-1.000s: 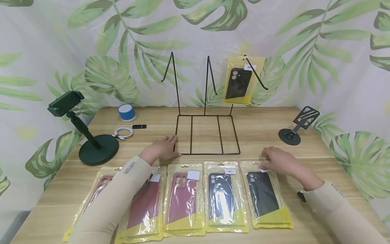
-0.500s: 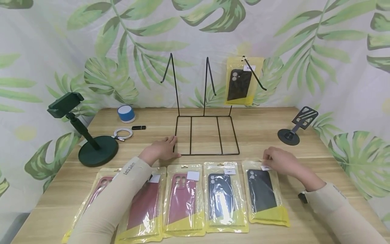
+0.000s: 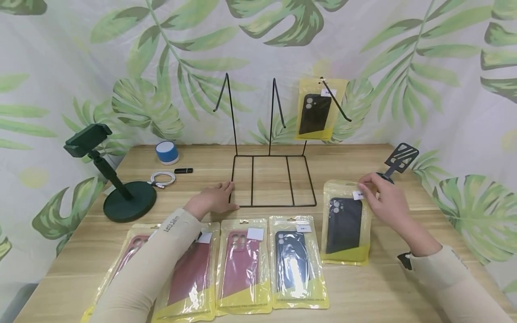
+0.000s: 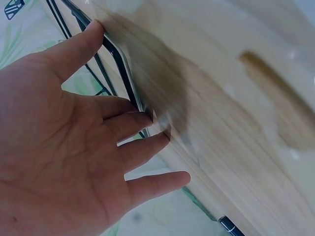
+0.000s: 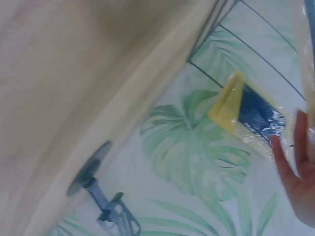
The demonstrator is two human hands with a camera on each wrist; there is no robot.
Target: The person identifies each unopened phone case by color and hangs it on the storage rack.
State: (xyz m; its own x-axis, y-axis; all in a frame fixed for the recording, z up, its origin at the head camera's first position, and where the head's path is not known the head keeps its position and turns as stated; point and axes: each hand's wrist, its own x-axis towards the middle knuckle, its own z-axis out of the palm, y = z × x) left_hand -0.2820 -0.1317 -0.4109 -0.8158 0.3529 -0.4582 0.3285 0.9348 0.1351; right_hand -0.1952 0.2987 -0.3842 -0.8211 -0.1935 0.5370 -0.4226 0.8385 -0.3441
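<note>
My right hand [image 3: 387, 199] pinches the top right corner of a clear and yellow pouch with a dark phone case [image 3: 344, 226] inside, tilted up over the right of the table. In the right wrist view, part of that right hand [image 5: 301, 184] shows at the edge. With fingers spread and straight, my left hand [image 3: 213, 198] touches the left front corner of a black wire display rack [image 3: 282, 205]; the left wrist view shows its palm and fingertips at the rack's bar [image 4: 121, 69]. Another pouched dark phone case [image 3: 316, 112] hangs from the rack's right hook.
Pouches with a dark case [image 3: 291, 258] and a pink case [image 3: 241, 264] lie in a row in front; my left sleeve covers others. A green phone stand [image 3: 129, 202], blue speaker [image 3: 167, 152], white cable [image 3: 163, 178] and black stick [image 3: 183, 170] stand left. A folding stand [image 3: 401, 157] is right.
My right hand has taken the rightmost pouch by its top corner and lifted it up and away from the row, toward the back. The left hand stays at the rack.
</note>
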